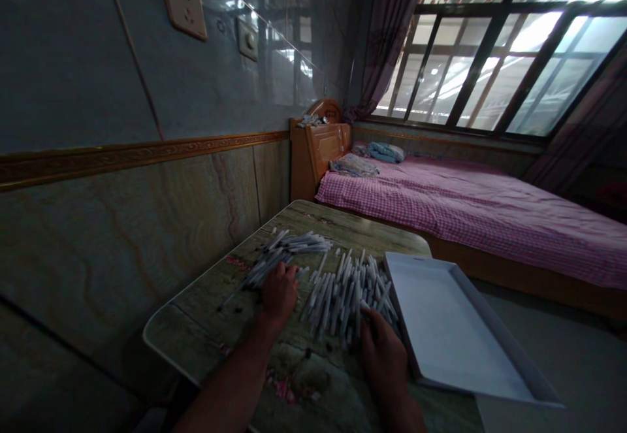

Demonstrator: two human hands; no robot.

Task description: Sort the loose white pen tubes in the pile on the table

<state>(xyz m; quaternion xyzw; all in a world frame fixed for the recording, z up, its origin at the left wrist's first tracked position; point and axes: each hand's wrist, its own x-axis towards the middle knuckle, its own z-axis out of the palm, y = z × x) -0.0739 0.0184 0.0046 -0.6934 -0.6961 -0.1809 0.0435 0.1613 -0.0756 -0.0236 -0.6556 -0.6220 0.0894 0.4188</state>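
Small dim bedroom, daylight coming through a barred window at upper right, a dark curtain hanging at its left end. Glossy tiled wall runs down the left of the frame, with a power socket and a round-dial switch set high at upper left. Centre right, a bed with a pink gingham sheet, a wooden headboard at its far end and a folded blue cloth lying near it.

Lower centre: a stone-patterned worktop set against the wall. Slim white tubes lie on it in two loose heaps, too small to tell exactly what they are: a left heap and a right heap. A shallow white tray sits at lower right, just beside the right heap, its near end running past the worktop's edge.

Left hand lies on the left heap, fingers over the tubes. Right hand is at the near edge of the right heap, fingers touching the tubes, close to the tray's wall. The hands are well apart — whether either is clamped on tubes, cannot tell.
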